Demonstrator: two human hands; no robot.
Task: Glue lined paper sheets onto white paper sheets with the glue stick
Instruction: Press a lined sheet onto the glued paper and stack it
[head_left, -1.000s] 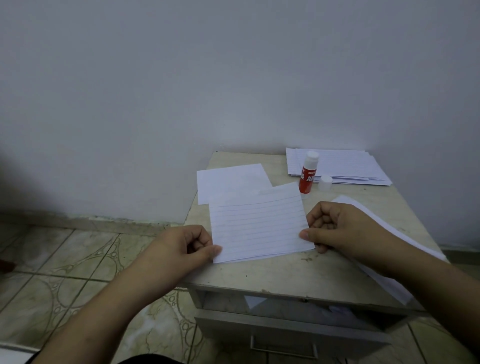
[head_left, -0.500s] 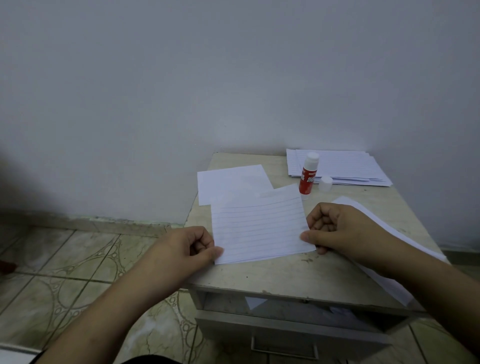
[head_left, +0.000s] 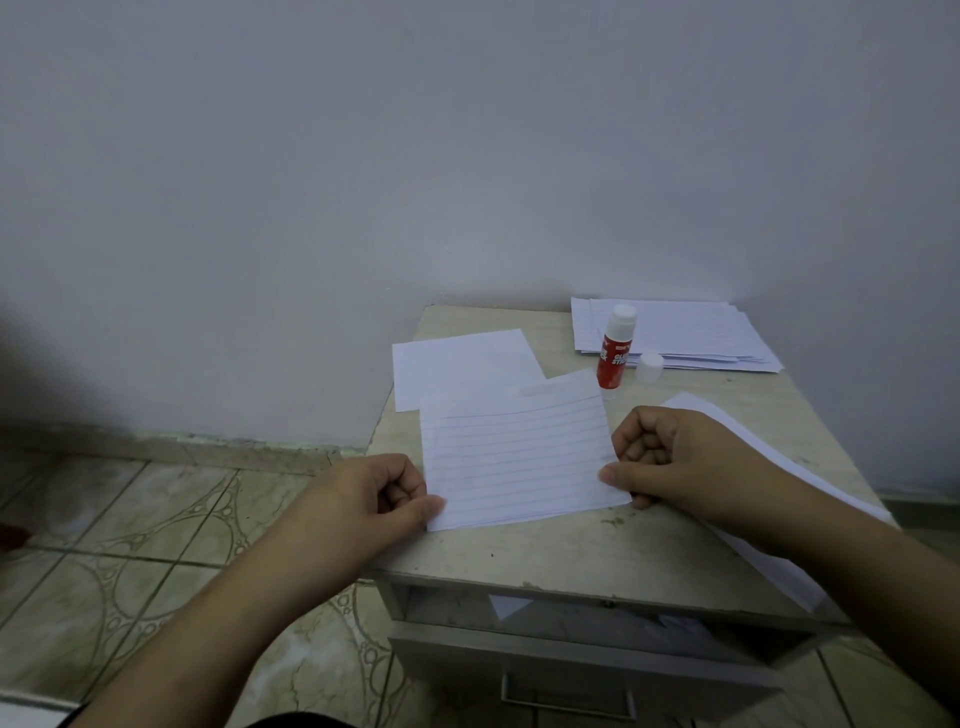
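Observation:
A lined paper sheet (head_left: 519, 460) lies over a white sheet whose top edge (head_left: 558, 387) shows behind it, near the table's front. My left hand (head_left: 374, 499) pinches the sheets' lower left corner. At the right edge my right hand (head_left: 670, 457) pinches the same sheets, fingers curled. The red glue stick (head_left: 614, 348) stands upright and uncapped just behind the sheets, with its clear cap (head_left: 650, 367) beside it.
A plain white sheet (head_left: 457, 364) lies at the back left of the small beige table (head_left: 597, 540). A stack of lined sheets (head_left: 691, 332) sits at the back right. More white paper (head_left: 769, 457) lies under my right forearm. A drawer (head_left: 571, 665) stands partly open below.
The lined sheet has shifted slightly over the white sheet between my hands. Both hands keep their hold at the same edges.

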